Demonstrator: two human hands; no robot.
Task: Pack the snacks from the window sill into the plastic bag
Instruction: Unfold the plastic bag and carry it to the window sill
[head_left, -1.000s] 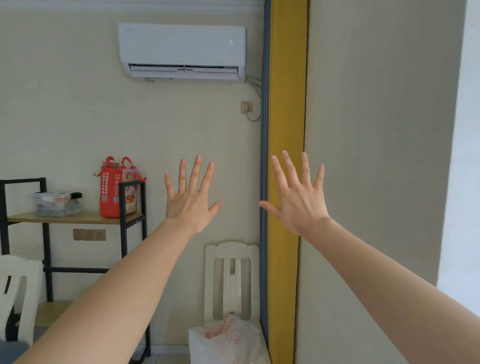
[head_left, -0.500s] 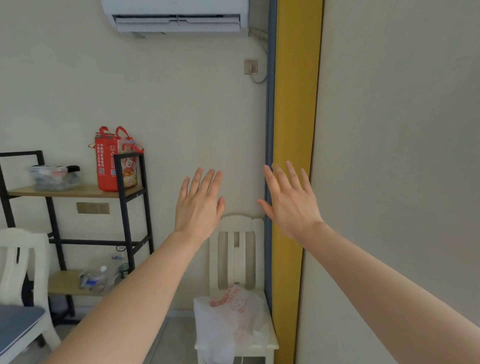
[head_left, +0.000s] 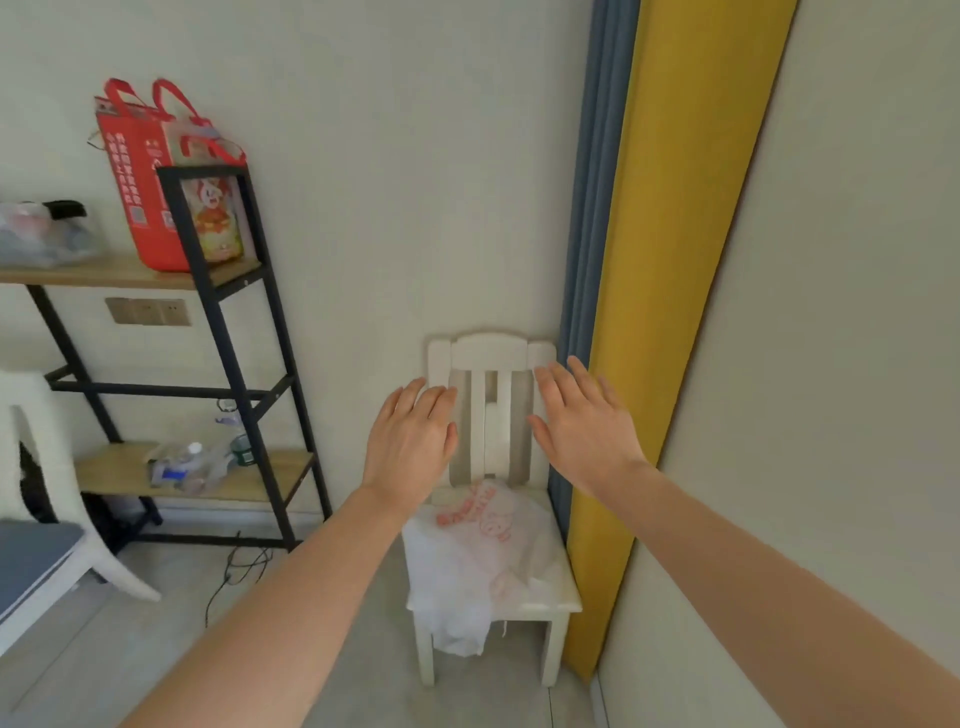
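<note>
Head view: left hand (head_left: 410, 441) and right hand (head_left: 584, 431) out front, fingers (head_left: 558, 379) straight, holding nothing. White plastic bag (head_left: 478, 551) draped on small white chair (head_left: 550, 603), apparently empty. No window sill or snacks visible. Packing not started.

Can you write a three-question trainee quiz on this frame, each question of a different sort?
1. True or false: the left hand holds the plastic bag.
2. Where does the plastic bag lie? A) on the shelf rack B) on the seat of the small white chair C) on the floor
3. Fill in: the big bag on the rack's top shelf is ____ in colour.

Key
1. False: both the left hand and the right hand are open, fingers straight, in the air above the bag.
2. B: it is draped over the seat, with part hanging off the front edge.
3. Red: the red tote bag.
</note>
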